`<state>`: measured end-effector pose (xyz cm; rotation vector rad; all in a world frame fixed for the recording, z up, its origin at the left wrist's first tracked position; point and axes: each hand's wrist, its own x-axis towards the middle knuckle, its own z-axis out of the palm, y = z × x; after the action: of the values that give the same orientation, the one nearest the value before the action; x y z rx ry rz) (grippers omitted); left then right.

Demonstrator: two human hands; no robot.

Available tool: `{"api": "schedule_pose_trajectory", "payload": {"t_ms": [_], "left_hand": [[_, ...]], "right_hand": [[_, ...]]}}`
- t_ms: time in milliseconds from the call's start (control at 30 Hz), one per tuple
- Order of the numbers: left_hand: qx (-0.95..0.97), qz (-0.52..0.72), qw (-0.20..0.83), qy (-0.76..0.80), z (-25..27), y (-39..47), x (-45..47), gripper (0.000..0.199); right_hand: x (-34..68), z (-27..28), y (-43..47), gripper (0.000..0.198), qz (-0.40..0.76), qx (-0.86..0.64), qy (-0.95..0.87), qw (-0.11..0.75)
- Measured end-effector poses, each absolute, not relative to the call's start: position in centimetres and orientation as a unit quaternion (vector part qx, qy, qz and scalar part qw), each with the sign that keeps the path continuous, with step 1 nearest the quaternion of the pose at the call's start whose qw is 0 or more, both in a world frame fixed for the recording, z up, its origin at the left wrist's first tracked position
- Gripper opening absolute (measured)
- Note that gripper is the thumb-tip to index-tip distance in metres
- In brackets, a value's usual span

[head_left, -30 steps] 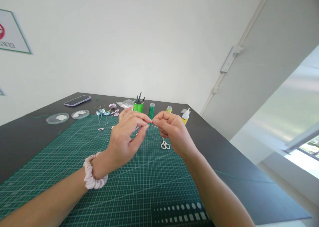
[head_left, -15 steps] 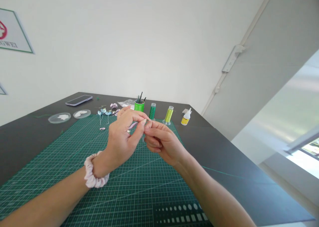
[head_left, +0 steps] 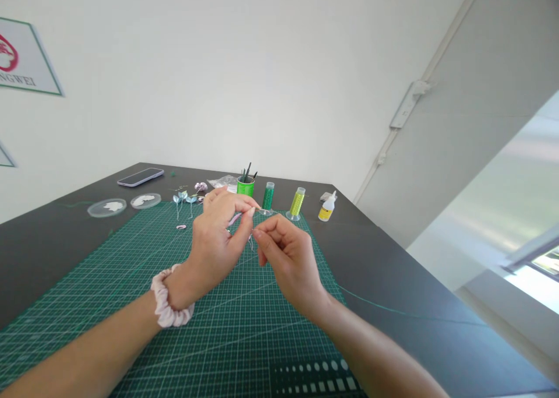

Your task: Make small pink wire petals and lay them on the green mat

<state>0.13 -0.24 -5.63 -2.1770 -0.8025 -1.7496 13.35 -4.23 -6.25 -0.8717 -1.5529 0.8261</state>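
Observation:
My left hand, with a pale scrunchie on its wrist, is closed in a pinch above the cutting mat. A pale purple petal shows behind its thumb, and thin pale wires hang below; the rest of this small piece is hidden. Just to the right, my right hand also pinches, thumb against forefinger, close to the left fingertips but apart from them. What sits in its fingertips is too fine to make out. A green thread trails across the table from behind my right forearm.
Behind my hands stand a green cup of tools, a dark green thread spool, a yellow-green spool and a glue bottle. Blue flowers, clear dishes with white pieces and a phone lie left.
My right hand has drawn slightly away from the left fingertips, downward and right, its fingers less curled. My left hand keeps its pinch in nearly the same place.

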Motion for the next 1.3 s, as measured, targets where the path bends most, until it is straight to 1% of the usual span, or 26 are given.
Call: {"api": "schedule_pose_trajectory", "payload": {"t_ms": [133,333,467,633,733,800,933,1133,1200,1300], "left_hand": [[-0.750,-0.592,0.124,-0.268,-5.8,-0.1,0.2,0.014],[-0.771,-0.573,0.117,-0.250,-6.0,-0.1,0.2,0.015],[-0.794,-0.549,0.119,-0.233,-5.9,-0.2,0.2,0.016],[-0.813,-0.530,0.112,-0.211,-5.9,-0.2,0.1,0.016],[-0.820,-0.526,0.094,-0.206,-5.9,-0.2,0.2,0.016],[-0.823,-0.525,0.080,-0.203,-5.9,-0.3,0.2,0.016],[-0.816,-0.537,0.066,-0.204,-5.8,-0.4,0.3,0.015],[-0.798,-0.561,0.075,-0.206,-5.7,-0.5,0.4,0.014],[-0.795,-0.566,0.074,-0.205,-5.6,-0.5,0.4,0.014],[-0.787,-0.577,0.074,-0.208,-5.5,-0.6,0.4,0.015]], "right_hand": [[13.7,-6.5,-4.3,0.020,0.260,-0.386,-0.693,0.550],[14.8,-5.3,-4.3,0.017,0.104,-0.393,-0.729,0.550],[15.6,-4.5,-4.2,0.016,0.074,-0.405,-0.726,0.551],[16.2,-4.1,-3.7,0.015,0.079,-0.411,-0.725,0.546],[16.5,-4.0,-3.2,0.015,0.117,-0.404,-0.720,0.552],[16.6,-3.8,-2.8,0.016,0.166,-0.398,-0.711,0.555],[16.7,-3.5,-1.9,0.017,0.303,-0.380,-0.680,0.548],[16.6,-3.9,-1.1,0.021,0.524,-0.330,-0.595,0.512],[16.5,-4.1,-1.1,0.024,0.569,-0.313,-0.575,0.497],[16.3,-4.2,-1.2,0.026,0.606,-0.296,-0.561,0.479]]}}
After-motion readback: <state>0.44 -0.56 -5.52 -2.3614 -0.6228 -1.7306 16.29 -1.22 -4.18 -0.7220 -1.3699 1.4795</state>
